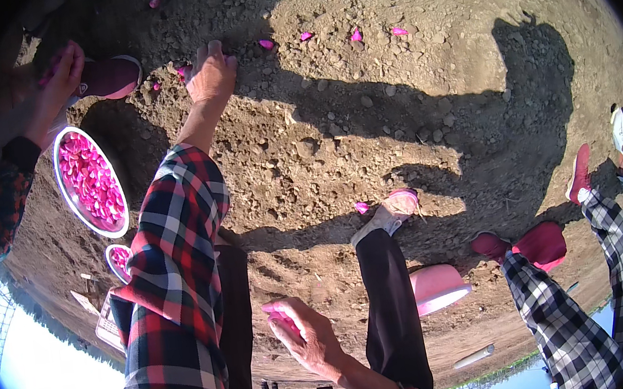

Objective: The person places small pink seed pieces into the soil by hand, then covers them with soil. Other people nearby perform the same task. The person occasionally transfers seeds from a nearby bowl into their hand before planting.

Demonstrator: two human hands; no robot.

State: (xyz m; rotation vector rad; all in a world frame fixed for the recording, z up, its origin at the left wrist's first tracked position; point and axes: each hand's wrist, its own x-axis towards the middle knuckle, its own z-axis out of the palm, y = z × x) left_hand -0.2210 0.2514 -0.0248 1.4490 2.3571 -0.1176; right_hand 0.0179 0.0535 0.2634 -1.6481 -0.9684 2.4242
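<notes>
My left hand, in a plaid sleeve, reaches down to the soil with bent fingers. Pink shows at its fingertips, but whether it grips a piece is unclear. A pink clove-shaped piece lies beside it. My right hand is low in the view, cupped around several pink pieces. Further pink pieces lie spaced in a row on the ground, and one more rests near a light shoe. To the left, a white-rimmed basin holds many pink pieces.
At the left, another person's hand holds pink pieces above a maroon shoe. A smaller bowl sits past the basin. A pink tub stands near checkered trouser legs at the right. Soil is lumpy, with shadows across it.
</notes>
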